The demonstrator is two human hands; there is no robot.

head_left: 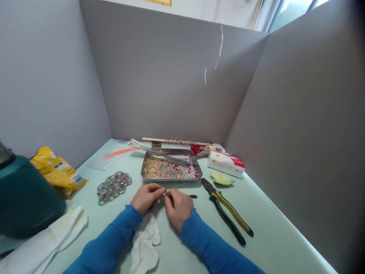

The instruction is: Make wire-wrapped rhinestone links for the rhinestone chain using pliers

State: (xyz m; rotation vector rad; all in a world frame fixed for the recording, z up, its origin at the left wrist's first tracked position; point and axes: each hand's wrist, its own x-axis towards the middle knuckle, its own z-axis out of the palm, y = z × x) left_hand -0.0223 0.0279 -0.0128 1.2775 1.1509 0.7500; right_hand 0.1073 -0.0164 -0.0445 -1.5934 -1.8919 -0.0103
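Observation:
My left hand (148,197) and my right hand (179,205) meet over the table, just in front of a metal tray (171,181). Thumb and fingers of each are pinched together, and the fingertips almost touch. Whatever sits between them is too small to make out. Gold, clear and red beads (159,168) cover the tray's floor, and a bundle of thin wires (142,146) lies slantwise across it. Under my left wrist is a crumpled white cloth (146,243). A dark, thin tool end (193,196) pokes out beyond my right hand.
Pliers (228,213) with green and yellow handles lie at right, near a pale green leaf-shaped piece (221,179) and a white-red box (225,163). At left are linked ring pieces with red beads (114,186), a yellow packet (58,171) and a dark green container (28,198). Grey partitions surround the table.

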